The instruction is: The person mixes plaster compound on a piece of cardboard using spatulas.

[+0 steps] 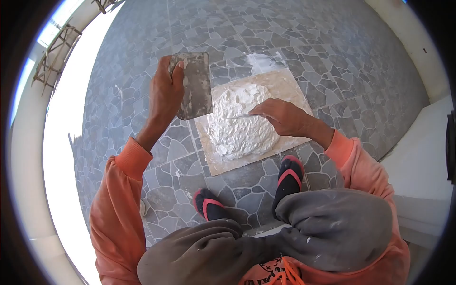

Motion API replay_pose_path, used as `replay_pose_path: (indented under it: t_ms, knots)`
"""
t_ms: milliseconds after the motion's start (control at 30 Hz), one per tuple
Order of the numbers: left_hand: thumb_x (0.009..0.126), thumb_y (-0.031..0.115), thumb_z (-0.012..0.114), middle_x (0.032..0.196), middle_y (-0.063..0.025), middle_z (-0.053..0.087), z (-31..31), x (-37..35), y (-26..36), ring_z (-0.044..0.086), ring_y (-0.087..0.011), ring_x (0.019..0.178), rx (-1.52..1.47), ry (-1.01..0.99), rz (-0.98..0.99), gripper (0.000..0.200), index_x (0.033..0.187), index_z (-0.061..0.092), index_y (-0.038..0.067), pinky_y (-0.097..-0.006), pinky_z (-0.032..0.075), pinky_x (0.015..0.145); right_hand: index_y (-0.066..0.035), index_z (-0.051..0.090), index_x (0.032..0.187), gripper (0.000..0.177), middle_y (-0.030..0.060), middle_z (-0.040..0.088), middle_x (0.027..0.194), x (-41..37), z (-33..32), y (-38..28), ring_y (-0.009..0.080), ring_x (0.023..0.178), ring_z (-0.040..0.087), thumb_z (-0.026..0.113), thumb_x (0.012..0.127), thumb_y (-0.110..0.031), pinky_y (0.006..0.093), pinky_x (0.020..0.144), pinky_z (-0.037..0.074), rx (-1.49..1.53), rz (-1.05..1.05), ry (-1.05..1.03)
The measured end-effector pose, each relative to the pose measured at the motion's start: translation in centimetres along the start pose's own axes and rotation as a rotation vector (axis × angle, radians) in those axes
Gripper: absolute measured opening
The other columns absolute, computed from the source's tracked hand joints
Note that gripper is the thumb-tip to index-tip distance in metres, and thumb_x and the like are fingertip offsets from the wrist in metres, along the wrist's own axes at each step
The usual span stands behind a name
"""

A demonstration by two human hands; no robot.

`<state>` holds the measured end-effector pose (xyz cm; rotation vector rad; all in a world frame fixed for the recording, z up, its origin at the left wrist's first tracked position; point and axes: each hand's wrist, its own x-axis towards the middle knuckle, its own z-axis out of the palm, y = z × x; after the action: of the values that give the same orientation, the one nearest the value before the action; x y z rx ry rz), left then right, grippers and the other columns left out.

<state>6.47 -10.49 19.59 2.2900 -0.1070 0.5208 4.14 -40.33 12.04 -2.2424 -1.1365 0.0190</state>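
Observation:
My left hand (167,90) is closed on a flat grey rectangular plate (195,88), smeared with dried white material and held up left of the board. My right hand (280,116) grips a thin flat blade (237,117), seen nearly edge-on, over a broad mound of white paste (247,135). Its handle is hidden in my fingers. The paste lies spread on a beige square board (297,90) on the floor, its surface lumpy and ridged.
Grey stone-patterned tiles (142,52) cover the floor. A white smear (266,61) marks them beyond the board. My feet in pink-strapped sandals (290,173) are near the board's close edge. A white wall stands at right, and wooden frames (56,59) at upper left.

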Motion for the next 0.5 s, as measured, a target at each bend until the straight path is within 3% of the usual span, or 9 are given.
replay_pose_path:
  t_ms: [33, 67, 167, 200, 300, 400, 500]
  knots:
    - [0.096, 0.024, 0.051, 0.081, -0.0217, 0.064, -0.4, 1.2, 0.1, 0.065, -0.0293, 0.071, 0.012, -0.064, 0.005, 0.036, 0.116, 0.049, -0.006, -0.0423, 0.049, 0.066, -0.003, 0.062, 0.112, 0.029, 0.0143, 0.066, 0.102, 0.1, -0.6, 0.0, 0.0311, 0.097, 0.063, 0.050, 0.086, 0.000, 0.0413, 0.083, 0.048, 0.086, 0.132, -0.019]
    - [0.094, 0.023, 0.052, 0.083, -0.0230, 0.064, -0.6, 2.2, 0.5, 0.065, -0.0313, 0.072, 0.041, -0.132, 0.023, 0.037, 0.116, 0.048, -0.006, -0.0434, 0.049, 0.067, 0.004, 0.060, 0.109, 0.025, 0.0199, 0.065, 0.090, 0.5, -1.4, 0.1, 0.0335, 0.082, 0.064, 0.050, 0.090, -0.009, 0.0403, 0.073, 0.048, 0.122, 0.320, -0.087]
    - [0.090, 0.020, 0.056, 0.089, -0.0257, 0.065, -0.3, 3.8, 0.2, 0.067, -0.0347, 0.077, 0.138, -0.307, 0.089, 0.039, 0.118, 0.047, -0.006, -0.0444, 0.051, 0.071, 0.008, 0.059, 0.106, 0.030, 0.0200, 0.063, 0.078, 1.6, -3.0, 1.3, 0.0282, 0.074, 0.063, 0.053, 0.091, -0.017, 0.0368, 0.071, 0.047, 0.177, 0.640, -0.259]
    - [0.089, 0.019, 0.058, 0.092, -0.0259, 0.066, 0.7, 3.9, 0.1, 0.068, -0.0340, 0.079, 0.172, -0.347, 0.117, 0.040, 0.119, 0.047, -0.006, -0.0433, 0.052, 0.073, 0.006, 0.062, 0.101, 0.024, 0.0103, 0.061, 0.078, 1.8, -3.2, 1.7, 0.0142, 0.068, 0.055, 0.058, 0.090, -0.015, 0.0330, 0.064, 0.045, 0.260, 0.710, -0.233]
    - [0.087, 0.015, 0.057, 0.094, -0.0312, 0.064, 3.9, 2.9, 1.5, 0.068, -0.0365, 0.080, 0.088, -0.466, 0.075, 0.045, 0.123, 0.042, -0.008, -0.0450, 0.052, 0.076, 0.007, 0.062, 0.099, 0.021, 0.0095, 0.063, 0.081, 2.8, -4.1, 2.3, 0.0160, 0.069, 0.058, 0.059, 0.088, -0.011, 0.0324, 0.063, 0.047, 0.585, 0.932, -0.135]
    - [0.087, 0.013, 0.054, 0.090, -0.0342, 0.062, 7.5, 0.9, 1.3, 0.066, -0.0410, 0.078, 0.016, -0.539, 0.006, 0.046, 0.124, 0.039, -0.009, -0.0475, 0.050, 0.074, 0.009, 0.062, 0.100, 0.020, 0.0096, 0.063, 0.088, 3.8, -3.3, 3.8, 0.0172, 0.074, 0.061, 0.059, 0.087, -0.007, 0.0332, 0.063, 0.051, 0.687, 1.078, -0.060]
    - [0.086, 0.012, 0.052, 0.084, -0.0347, 0.061, 10.8, -0.9, 0.6, 0.063, -0.0482, 0.076, -0.120, -0.492, -0.005, 0.043, 0.121, 0.037, -0.009, -0.0530, 0.048, 0.074, 0.012, 0.060, 0.101, 0.023, 0.0129, 0.063, 0.090, 5.1, -2.2, 3.6, 0.0197, 0.079, 0.063, 0.055, 0.084, -0.002, 0.0364, 0.067, 0.053, 0.742, 1.069, 0.018]
